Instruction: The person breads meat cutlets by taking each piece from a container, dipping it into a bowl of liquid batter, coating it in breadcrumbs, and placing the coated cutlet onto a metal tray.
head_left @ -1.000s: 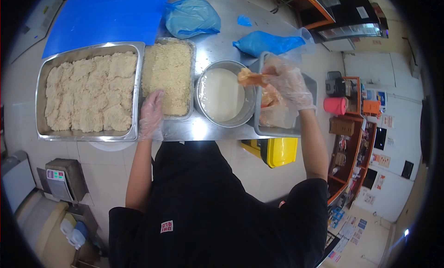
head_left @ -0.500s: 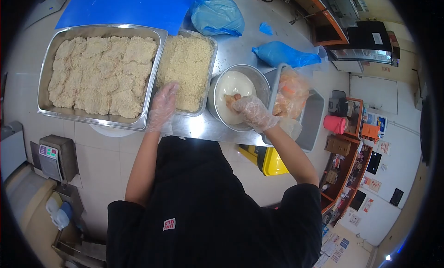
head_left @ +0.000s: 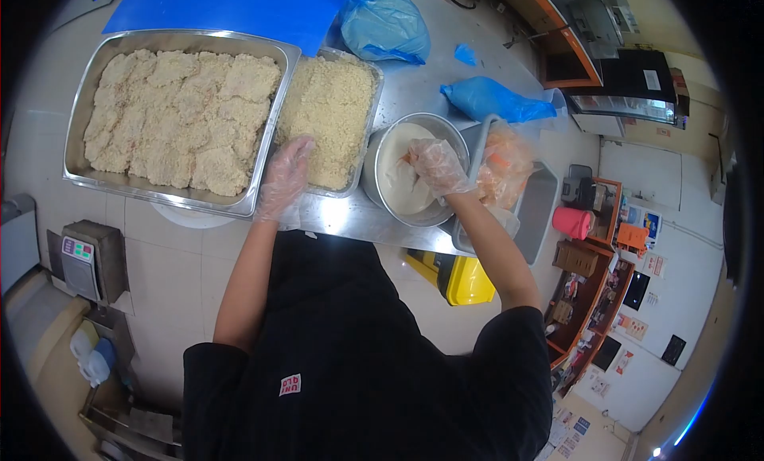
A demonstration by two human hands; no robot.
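Note:
My right hand (head_left: 439, 168), in a clear plastic glove, reaches into a round metal bowl (head_left: 455, 135) of creamy white batter (head_left: 407, 135). Its fingers are closed on a batter-coated piece of meat (head_left: 401, 178), partly hidden by the hand and the batter. At the near left corner of a tray of pale crumbs (head_left: 330, 103) rests my gloved left hand (head_left: 285, 178). Its fingers are stretched out, holding nothing. To the left, a large metal pan (head_left: 79, 155) contains several crumb-coated pieces (head_left: 179, 119) laid close together.
Right of the bowl, a grey bin (head_left: 543, 198) holds a clear bag of orange-pink pieces (head_left: 503, 167). Blue plastic bags (head_left: 383, 27) lie at the back of the steel table (head_left: 422, 79). A blue board (head_left: 215, 11) stands behind the pan. Below is a yellow container (head_left: 469, 282).
My right hand has shifted slightly up and right in the bowl, with the piece now coated and trailing through the batter. My left hand stays by the crumb tray. The view has shifted slightly.

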